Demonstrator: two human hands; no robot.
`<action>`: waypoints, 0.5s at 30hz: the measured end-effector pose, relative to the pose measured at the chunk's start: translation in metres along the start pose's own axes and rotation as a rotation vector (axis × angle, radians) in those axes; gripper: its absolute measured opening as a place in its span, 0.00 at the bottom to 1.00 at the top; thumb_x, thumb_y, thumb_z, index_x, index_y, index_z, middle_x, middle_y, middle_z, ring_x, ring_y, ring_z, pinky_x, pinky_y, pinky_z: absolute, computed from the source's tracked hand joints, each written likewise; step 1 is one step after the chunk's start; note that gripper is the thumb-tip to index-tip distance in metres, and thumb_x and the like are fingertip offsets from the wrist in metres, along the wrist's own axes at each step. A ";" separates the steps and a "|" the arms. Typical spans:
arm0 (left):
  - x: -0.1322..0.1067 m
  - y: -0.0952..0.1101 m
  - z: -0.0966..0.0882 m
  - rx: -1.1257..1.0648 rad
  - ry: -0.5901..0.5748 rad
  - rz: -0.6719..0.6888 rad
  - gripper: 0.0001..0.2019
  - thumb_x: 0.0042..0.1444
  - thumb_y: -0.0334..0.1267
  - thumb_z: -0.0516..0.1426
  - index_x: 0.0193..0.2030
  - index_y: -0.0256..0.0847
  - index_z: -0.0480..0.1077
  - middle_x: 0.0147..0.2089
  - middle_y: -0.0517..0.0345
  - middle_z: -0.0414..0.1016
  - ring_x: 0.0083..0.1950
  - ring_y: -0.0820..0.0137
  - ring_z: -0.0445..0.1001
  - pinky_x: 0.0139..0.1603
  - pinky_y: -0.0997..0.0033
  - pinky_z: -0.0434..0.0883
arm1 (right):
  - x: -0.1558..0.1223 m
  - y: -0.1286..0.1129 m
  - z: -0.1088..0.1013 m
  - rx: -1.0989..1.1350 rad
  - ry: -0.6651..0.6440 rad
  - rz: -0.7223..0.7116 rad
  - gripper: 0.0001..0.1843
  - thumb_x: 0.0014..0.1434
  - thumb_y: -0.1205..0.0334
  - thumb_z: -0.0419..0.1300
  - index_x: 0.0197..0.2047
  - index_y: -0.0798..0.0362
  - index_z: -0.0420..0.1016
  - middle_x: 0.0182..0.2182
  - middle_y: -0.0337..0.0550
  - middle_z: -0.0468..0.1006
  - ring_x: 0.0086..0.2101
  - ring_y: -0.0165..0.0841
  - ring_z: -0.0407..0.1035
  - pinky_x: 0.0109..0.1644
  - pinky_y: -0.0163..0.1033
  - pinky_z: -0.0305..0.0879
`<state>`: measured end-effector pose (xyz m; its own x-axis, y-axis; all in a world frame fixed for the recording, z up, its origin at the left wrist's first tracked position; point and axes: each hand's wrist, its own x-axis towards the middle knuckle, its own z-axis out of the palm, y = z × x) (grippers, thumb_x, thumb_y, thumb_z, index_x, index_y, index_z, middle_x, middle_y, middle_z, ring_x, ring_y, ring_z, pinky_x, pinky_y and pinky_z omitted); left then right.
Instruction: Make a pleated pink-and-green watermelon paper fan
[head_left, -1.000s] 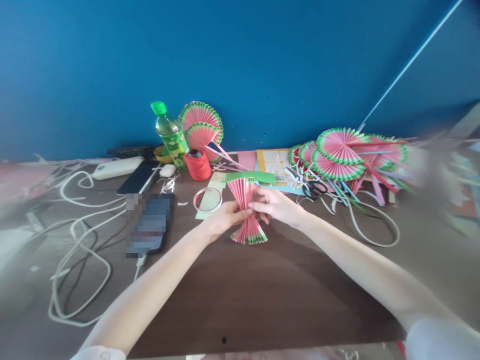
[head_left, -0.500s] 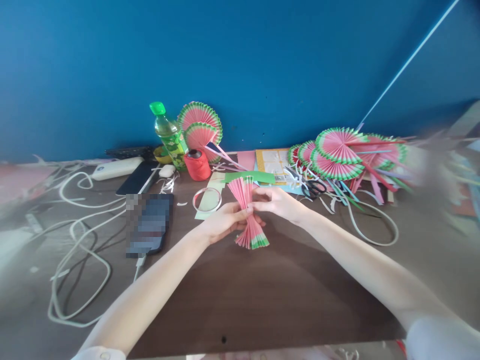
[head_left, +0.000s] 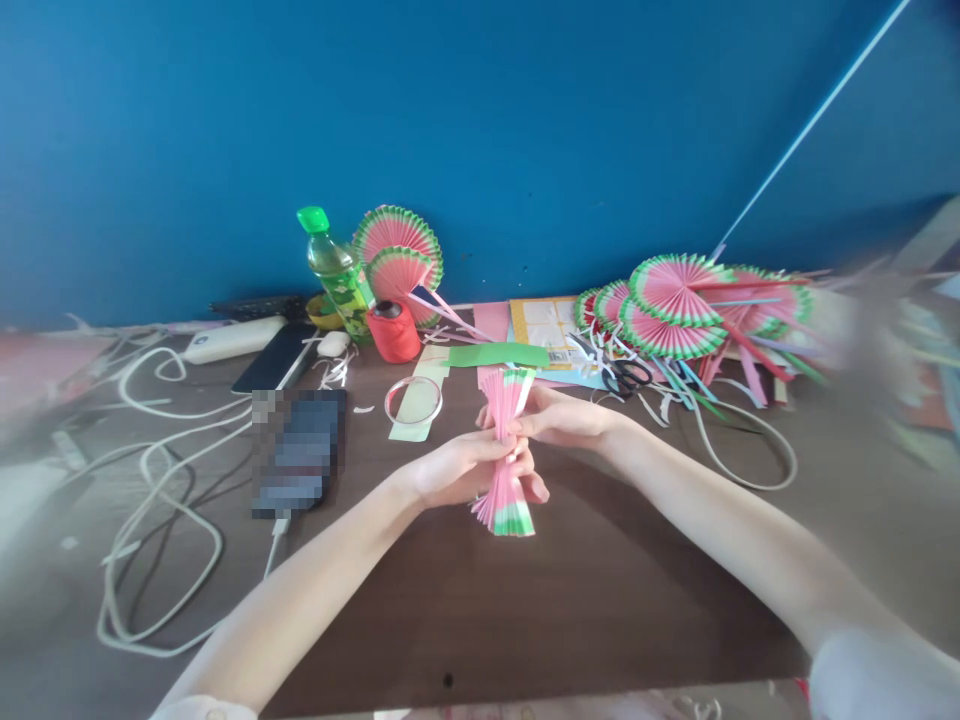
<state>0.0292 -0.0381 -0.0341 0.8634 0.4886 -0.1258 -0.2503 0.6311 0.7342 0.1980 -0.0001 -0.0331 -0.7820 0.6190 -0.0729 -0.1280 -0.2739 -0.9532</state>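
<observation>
Head view — pleated paper, waist in grip — left hand, right hand.

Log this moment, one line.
left hand: holds pink, green-edged pleated paper | right hand: holds same | transparent ring: overlapping pale green paper

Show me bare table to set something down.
Widest: table between left forearm and right forearm, nearer than the folded paper. Smaller: between right forearm and the right cable. Crowded: the back, with bottle, fans, scissors; the left, with phones, cables.
</observation>
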 end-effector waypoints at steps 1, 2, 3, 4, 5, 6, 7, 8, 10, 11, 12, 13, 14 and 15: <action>0.001 -0.002 0.000 -0.009 0.018 0.000 0.11 0.55 0.39 0.56 0.27 0.35 0.60 0.25 0.64 0.58 0.34 0.70 0.72 0.48 0.58 0.68 | 0.001 0.001 0.000 0.013 0.040 -0.010 0.16 0.44 0.61 0.68 0.37 0.57 0.73 0.31 0.40 0.76 0.35 0.29 0.70 0.42 0.36 0.63; 0.001 -0.004 -0.001 -0.017 0.043 0.003 0.10 0.55 0.38 0.56 0.28 0.35 0.60 0.24 0.66 0.56 0.31 0.73 0.70 0.47 0.57 0.68 | 0.002 0.003 0.000 0.016 0.080 -0.018 0.15 0.44 0.62 0.68 0.36 0.57 0.73 0.30 0.39 0.76 0.33 0.28 0.70 0.40 0.35 0.63; 0.001 -0.005 -0.002 -0.021 0.069 0.011 0.09 0.55 0.37 0.56 0.30 0.36 0.61 0.24 0.67 0.55 0.28 0.76 0.67 0.45 0.57 0.69 | 0.003 0.003 0.000 0.016 0.115 -0.025 0.14 0.44 0.62 0.68 0.35 0.57 0.74 0.29 0.38 0.76 0.32 0.28 0.69 0.39 0.35 0.63; 0.002 -0.007 -0.003 -0.020 0.094 0.022 0.08 0.56 0.37 0.56 0.31 0.36 0.61 0.24 0.67 0.54 0.26 0.78 0.65 0.43 0.58 0.71 | 0.004 0.004 0.000 0.013 0.140 -0.031 0.14 0.43 0.62 0.69 0.34 0.57 0.74 0.28 0.38 0.76 0.30 0.27 0.69 0.37 0.35 0.63; 0.002 -0.009 -0.003 -0.019 0.120 0.033 0.07 0.56 0.37 0.56 0.32 0.36 0.61 0.24 0.67 0.54 0.25 0.79 0.62 0.40 0.61 0.72 | 0.005 0.005 0.000 0.008 0.159 -0.037 0.14 0.43 0.61 0.69 0.33 0.57 0.74 0.27 0.38 0.76 0.29 0.27 0.69 0.36 0.35 0.63; 0.002 -0.011 -0.003 -0.023 0.146 0.045 0.07 0.55 0.36 0.56 0.33 0.36 0.62 0.24 0.67 0.54 0.24 0.80 0.61 0.37 0.64 0.72 | 0.005 0.006 0.001 0.002 0.177 -0.042 0.14 0.42 0.61 0.69 0.32 0.57 0.74 0.27 0.38 0.76 0.28 0.27 0.68 0.35 0.35 0.63; 0.002 -0.013 -0.003 -0.035 0.173 0.056 0.07 0.55 0.36 0.56 0.33 0.36 0.62 0.24 0.67 0.54 0.24 0.80 0.60 0.33 0.68 0.71 | 0.006 0.007 0.001 -0.003 0.200 -0.049 0.14 0.42 0.60 0.69 0.31 0.57 0.74 0.26 0.39 0.76 0.27 0.27 0.68 0.33 0.35 0.63; 0.003 -0.014 -0.003 -0.056 0.200 0.062 0.06 0.55 0.35 0.56 0.33 0.36 0.63 0.24 0.67 0.53 0.23 0.81 0.59 0.30 0.72 0.70 | 0.007 0.007 0.001 -0.008 0.228 -0.059 0.13 0.41 0.60 0.69 0.30 0.57 0.74 0.26 0.39 0.77 0.26 0.27 0.67 0.32 0.35 0.62; 0.004 -0.016 -0.004 -0.106 0.246 0.062 0.06 0.55 0.35 0.56 0.35 0.36 0.63 0.24 0.67 0.52 0.23 0.81 0.57 0.25 0.78 0.65 | 0.008 0.009 0.001 -0.020 0.281 -0.078 0.11 0.42 0.60 0.69 0.27 0.58 0.75 0.24 0.39 0.77 0.24 0.26 0.67 0.31 0.34 0.62; 0.005 -0.017 -0.004 -0.123 0.261 0.064 0.05 0.55 0.35 0.56 0.35 0.36 0.63 0.23 0.67 0.51 0.22 0.81 0.56 0.23 0.80 0.62 | 0.008 0.010 0.001 -0.027 0.300 -0.086 0.10 0.42 0.60 0.69 0.25 0.59 0.75 0.23 0.40 0.77 0.24 0.26 0.66 0.31 0.34 0.62; 0.005 -0.017 -0.004 -0.130 0.268 0.065 0.05 0.55 0.35 0.55 0.35 0.36 0.63 0.23 0.67 0.50 0.22 0.82 0.54 0.22 0.81 0.60 | 0.009 0.010 0.001 -0.035 0.311 -0.093 0.10 0.43 0.60 0.68 0.23 0.59 0.75 0.22 0.41 0.77 0.22 0.25 0.66 0.30 0.34 0.61; 0.006 -0.017 -0.005 -0.127 0.270 0.066 0.05 0.56 0.35 0.55 0.35 0.36 0.63 0.23 0.67 0.49 0.21 0.82 0.53 0.22 0.81 0.59 | 0.009 0.010 0.000 -0.045 0.313 -0.098 0.10 0.43 0.60 0.68 0.22 0.60 0.76 0.22 0.42 0.77 0.21 0.25 0.65 0.29 0.34 0.61; 0.007 -0.017 -0.006 -0.118 0.265 0.066 0.04 0.56 0.34 0.54 0.35 0.36 0.63 0.23 0.67 0.48 0.21 0.82 0.52 0.21 0.81 0.57 | 0.008 0.011 0.000 -0.054 0.310 -0.102 0.10 0.44 0.61 0.68 0.21 0.60 0.76 0.21 0.42 0.77 0.20 0.24 0.64 0.28 0.34 0.61; 0.007 -0.016 -0.007 -0.107 0.255 0.064 0.04 0.56 0.34 0.54 0.35 0.36 0.63 0.23 0.67 0.48 0.21 0.82 0.51 0.21 0.82 0.56 | 0.008 0.010 0.000 -0.061 0.306 -0.109 0.10 0.44 0.61 0.68 0.21 0.60 0.76 0.21 0.42 0.77 0.19 0.24 0.63 0.28 0.34 0.60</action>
<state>0.0363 -0.0411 -0.0515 0.7096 0.6566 -0.2556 -0.3567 0.6476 0.6733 0.1903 0.0021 -0.0437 -0.5450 0.8372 -0.0459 -0.1564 -0.1552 -0.9754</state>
